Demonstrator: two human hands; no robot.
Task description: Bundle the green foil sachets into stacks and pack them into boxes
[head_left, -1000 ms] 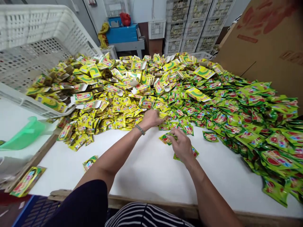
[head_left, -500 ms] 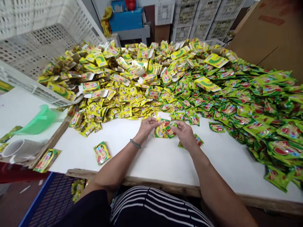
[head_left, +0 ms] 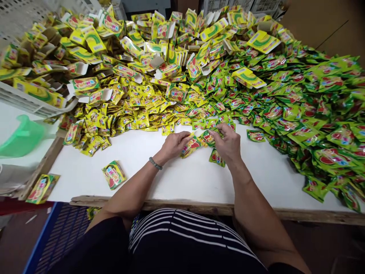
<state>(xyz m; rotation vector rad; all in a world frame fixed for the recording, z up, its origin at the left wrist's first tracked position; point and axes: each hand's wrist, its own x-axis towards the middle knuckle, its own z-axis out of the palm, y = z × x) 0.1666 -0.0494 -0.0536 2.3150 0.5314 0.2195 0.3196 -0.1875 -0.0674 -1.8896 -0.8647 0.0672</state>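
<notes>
My left hand (head_left: 173, 144) is closed on a small stack of green and yellow sachets (head_left: 190, 145) held just above the white table (head_left: 182, 179). Close to its right, my right hand (head_left: 227, 144) pinches a green sachet (head_left: 209, 137) at the edge of the heap. Another green sachet (head_left: 216, 157) lies under my right palm. A huge heap of yellow sachets (head_left: 137, 102) and green sachets (head_left: 299, 106) covers the far half of the table.
Flat yellow cartons (head_left: 262, 41) lie on top of the heap. A white plastic crate (head_left: 25, 101) tips its load from the left. A green scoop (head_left: 19, 137) sits at far left. One loose pack (head_left: 113, 175) and another (head_left: 42, 188) lie near the front edge.
My left hand drew back from the heap with sachets and met my right hand. Both hands now work together at the heap's edge. The camera tilted down and closer.
</notes>
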